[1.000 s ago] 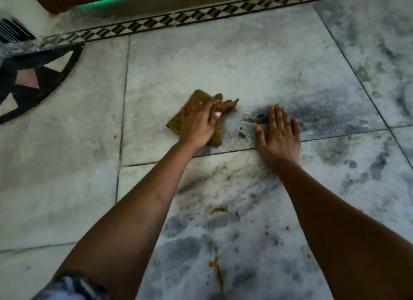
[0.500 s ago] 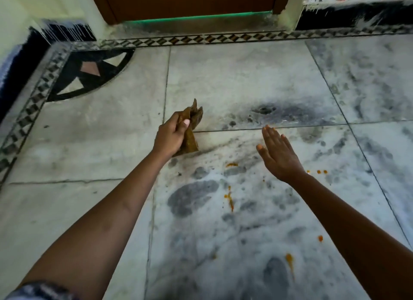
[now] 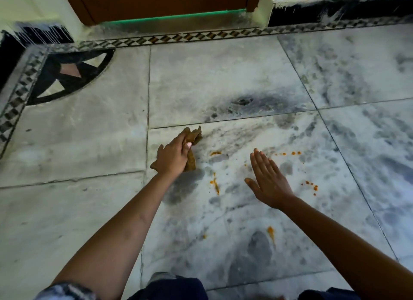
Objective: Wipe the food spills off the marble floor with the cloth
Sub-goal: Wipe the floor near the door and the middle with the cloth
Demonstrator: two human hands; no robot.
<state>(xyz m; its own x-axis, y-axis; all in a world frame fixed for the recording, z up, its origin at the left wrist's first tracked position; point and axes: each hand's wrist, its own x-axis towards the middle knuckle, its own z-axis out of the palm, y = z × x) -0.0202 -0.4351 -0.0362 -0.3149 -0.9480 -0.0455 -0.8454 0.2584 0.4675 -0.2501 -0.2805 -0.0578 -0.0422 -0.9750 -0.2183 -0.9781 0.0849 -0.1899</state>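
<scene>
On the marble floor (image 3: pixel 67 132), just below the grout line that crosses the middle of the view, the left hand (image 3: pixel 172 159) holds the brown cloth (image 3: pixel 193 143) bunched up, fingers curled round it in a closed grip, with loose folds sticking out above the thumb and a tail hanging below the palm. A second ago that cloth lay flat under the same hand on the tile beyond the grout line, beside the dark smudge (image 3: pixel 243 102); since then it has been gathered into a wad and carried back toward the person, onto the nearer tile. Whether the wad touches the floor cannot be told.

The right hand (image 3: pixel 268 183) has changed too: a second ago it was planted flat on the floor by the smudge, and now it is raised with fingers straight and together, holding nothing, its grip wide.

What this means for the task, as I judge it, is that the far patch is finished with and the wiping is moving to the orange spills, which are untouched: a small blob (image 3: pixel 215 153) just right of the cloth, a streak (image 3: pixel 215 185) nearer in, a row of drops (image 3: pixel 290 153) past the right fingertips, a cluster (image 3: pixel 311 185) to the right, and a larger smear (image 3: pixel 270 231) close to the knees. The blob beside the cloth looks the likely first target.
</scene>
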